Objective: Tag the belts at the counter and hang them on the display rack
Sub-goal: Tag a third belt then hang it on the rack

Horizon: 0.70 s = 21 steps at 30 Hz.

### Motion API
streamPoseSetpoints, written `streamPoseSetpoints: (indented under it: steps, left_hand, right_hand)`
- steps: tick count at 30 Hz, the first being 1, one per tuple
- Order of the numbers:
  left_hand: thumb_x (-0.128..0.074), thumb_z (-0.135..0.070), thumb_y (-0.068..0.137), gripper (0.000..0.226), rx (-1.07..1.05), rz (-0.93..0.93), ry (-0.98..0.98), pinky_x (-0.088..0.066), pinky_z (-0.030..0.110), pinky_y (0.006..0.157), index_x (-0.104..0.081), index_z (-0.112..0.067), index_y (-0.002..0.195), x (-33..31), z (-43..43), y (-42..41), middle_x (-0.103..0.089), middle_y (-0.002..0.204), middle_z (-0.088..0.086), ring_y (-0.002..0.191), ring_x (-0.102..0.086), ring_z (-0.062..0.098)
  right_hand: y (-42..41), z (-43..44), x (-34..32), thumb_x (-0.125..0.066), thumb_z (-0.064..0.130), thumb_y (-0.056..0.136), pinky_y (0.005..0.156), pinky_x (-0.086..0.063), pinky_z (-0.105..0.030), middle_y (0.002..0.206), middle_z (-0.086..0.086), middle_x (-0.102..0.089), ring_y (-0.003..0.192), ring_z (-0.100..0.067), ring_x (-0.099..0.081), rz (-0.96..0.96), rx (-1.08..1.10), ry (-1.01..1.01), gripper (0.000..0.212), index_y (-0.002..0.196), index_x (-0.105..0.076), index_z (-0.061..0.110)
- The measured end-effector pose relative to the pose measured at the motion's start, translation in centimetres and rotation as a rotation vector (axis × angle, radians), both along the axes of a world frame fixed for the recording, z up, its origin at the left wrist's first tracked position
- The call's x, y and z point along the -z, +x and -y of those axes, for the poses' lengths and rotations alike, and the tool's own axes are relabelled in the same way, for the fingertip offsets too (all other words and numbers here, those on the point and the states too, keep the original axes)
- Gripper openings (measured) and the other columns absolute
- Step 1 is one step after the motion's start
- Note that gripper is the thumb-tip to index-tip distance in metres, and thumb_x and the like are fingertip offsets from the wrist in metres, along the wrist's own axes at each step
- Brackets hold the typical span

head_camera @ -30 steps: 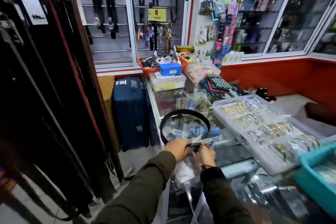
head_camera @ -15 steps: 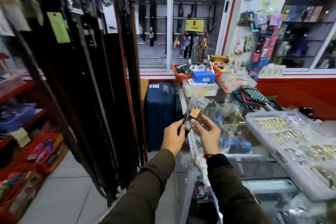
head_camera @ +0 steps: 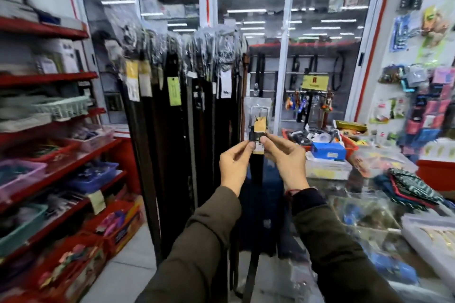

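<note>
While both arms reach up from the bottom of the frame in dark olive sleeves, the left hand (head_camera: 234, 165) and the right hand (head_camera: 286, 162) meet at centre frame, each pinching one side of the belt (head_camera: 256, 174) near its top end; the left thumb and forefinger close on its left edge, the right thumb and forefinger on its right edge, so both hands are gripping the belt. Above the fingertips the buckle end sits in a clear plastic wrapper (head_camera: 258, 110) with a tan tag (head_camera: 260, 126) showing through it; below the hands the dark strap hangs straight down between the forearms toward the bottom edge, hard to separate from the dark shapes behind it. Just left of the held belt, filling the centre-left of the frame, stands the display rack (head_camera: 187, 61), crowded with dark hanging belts whose tops are wrapped in plastic; a green tag (head_camera: 174, 91) and several white ones hang among them; the held belt is near the rack's right edge, and I cannot tell whether it touches it. At lower right lies the glass counter (head_camera: 327, 174), cluttered; a blue box (head_camera: 328, 150) sits on it at centre right; folded patterned cloth (head_camera: 413, 187) lies further right. Red shelves (head_camera: 49, 76) with baskets fill the left side, blurred.
</note>
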<state>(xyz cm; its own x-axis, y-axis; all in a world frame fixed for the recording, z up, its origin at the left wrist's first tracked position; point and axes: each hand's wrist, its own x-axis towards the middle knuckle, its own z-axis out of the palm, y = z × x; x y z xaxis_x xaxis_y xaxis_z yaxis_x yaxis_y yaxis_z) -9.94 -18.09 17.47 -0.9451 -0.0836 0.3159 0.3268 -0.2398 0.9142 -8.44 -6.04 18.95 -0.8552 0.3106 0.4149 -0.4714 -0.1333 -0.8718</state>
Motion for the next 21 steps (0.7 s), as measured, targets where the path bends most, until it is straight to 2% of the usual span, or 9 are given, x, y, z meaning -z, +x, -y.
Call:
streamPoseSetpoints:
  steps: [2,5,7,9,10,15,17,19,21]
  left_hand:
    - [-0.071,-0.012,0.092,0.032,-0.023,-0.034,0.066,-0.053,0.041,0.108,-0.07,-0.001,0.123,-2.2,1.0,-0.7,-0.074,0.113,0.01,0.107,-0.069,0.017]
    - [-0.075,-0.015,0.09,0.031,-0.089,-0.146,0.05,-0.055,0.04,0.104,-0.073,-0.004,0.118,-6.5,2.4,-1.7,-0.077,0.108,0.008,0.105,-0.072,0.017]
    - [-0.076,-0.016,0.089,0.028,-0.119,-0.219,0.023,-0.057,0.037,0.098,-0.075,-0.005,0.115,-9.6,3.3,-2.4,-0.077,0.107,0.011,0.091,-0.072,0.005]
    - [-0.075,-0.015,0.09,0.028,-0.138,-0.287,-0.02,-0.056,0.032,0.09,-0.075,-0.003,0.115,-12.3,4.1,-3.1,-0.077,0.104,0.011,0.076,-0.067,-0.008]
    - [-0.075,-0.014,0.09,0.029,-0.143,-0.311,-0.041,-0.056,0.031,0.087,-0.074,-0.002,0.116,-13.5,4.4,-3.3,-0.077,0.103,0.01,0.074,-0.067,-0.01]
    - [-0.075,-0.013,0.089,0.029,-0.157,-0.356,-0.067,-0.056,0.026,0.084,-0.075,0.001,0.114,-17.1,5.1,-3.3,-0.078,0.11,0.019,0.088,-0.069,0.009]
    - [-0.077,-0.016,0.089,0.03,-0.153,-0.327,-0.052,-0.057,0.03,0.085,-0.076,0.001,0.114,-17.6,5.1,-3.2,-0.078,0.11,0.018,0.092,-0.07,0.014]
    - [-0.077,-0.018,0.088,0.03,-0.136,-0.286,-0.022,-0.058,0.028,0.079,-0.076,-0.001,0.113,-17.9,4.9,-3.2,-0.078,0.109,0.017,0.092,-0.07,0.016]
    - [-0.077,-0.019,0.089,0.029,-0.102,-0.247,0.012,-0.059,0.03,0.076,-0.076,-0.002,0.113,-18.0,4.5,-3.2,-0.078,0.109,0.018,0.092,-0.071,0.021]
  right_hand:
    - [-0.8,0.9,-2.6,-0.077,0.013,0.083,0.072,-0.058,-0.017,0.088,0.005,-0.079,0.083,-0.003,-0.074,-0.05,-0.044,0.012,0.024,0.107,-0.076,0.01]
    - [-1.8,2.3,-6.9,-0.075,0.013,0.085,0.071,-0.057,-0.016,0.097,-0.004,-0.078,0.086,-0.008,-0.073,-0.13,-0.071,0.017,0.028,0.112,-0.073,0.008]
    - [-2.4,3.0,-9.8,-0.074,0.012,0.086,0.072,-0.058,-0.019,0.104,-0.013,-0.075,0.092,-0.015,-0.071,-0.18,-0.098,-0.004,0.03,0.115,-0.071,0.004]
    - [-2.9,3.7,-12.2,-0.073,0.011,0.087,0.074,-0.061,-0.022,0.104,-0.015,-0.073,0.093,-0.019,-0.07,-0.219,-0.124,-0.05,0.031,0.116,-0.07,0.001]
    - [-3.1,4.0,-13.2,-0.073,0.01,0.087,0.074,-0.061,-0.024,0.103,-0.016,-0.073,0.093,-0.02,-0.07,-0.231,-0.13,-0.072,0.032,0.116,-0.069,-0.001]
    - [-4.2,4.8,-16.0,-0.071,0.014,0.089,0.064,-0.06,-0.022,0.102,-0.018,-0.072,0.084,-0.019,-0.071,-0.244,-0.17,-0.128,0.032,0.115,-0.069,-0.005]
    - [-4.7,4.9,-16.3,-0.072,0.018,0.089,0.073,-0.062,-0.03,0.106,-0.018,-0.073,0.09,-0.024,-0.071,-0.227,-0.162,-0.139,0.032,0.113,-0.071,-0.003]
    - [-4.9,4.9,-16.4,-0.073,0.021,0.088,0.083,-0.061,-0.037,0.11,-0.02,-0.074,0.096,-0.027,-0.071,-0.214,-0.142,-0.13,0.032,0.112,-0.072,0.0]
    - [-5.0,4.9,-16.5,-0.073,0.023,0.087,0.074,-0.061,-0.034,0.097,-0.014,-0.077,0.082,-0.018,-0.071,-0.223,-0.131,-0.124,0.034,0.111,-0.073,-0.002]
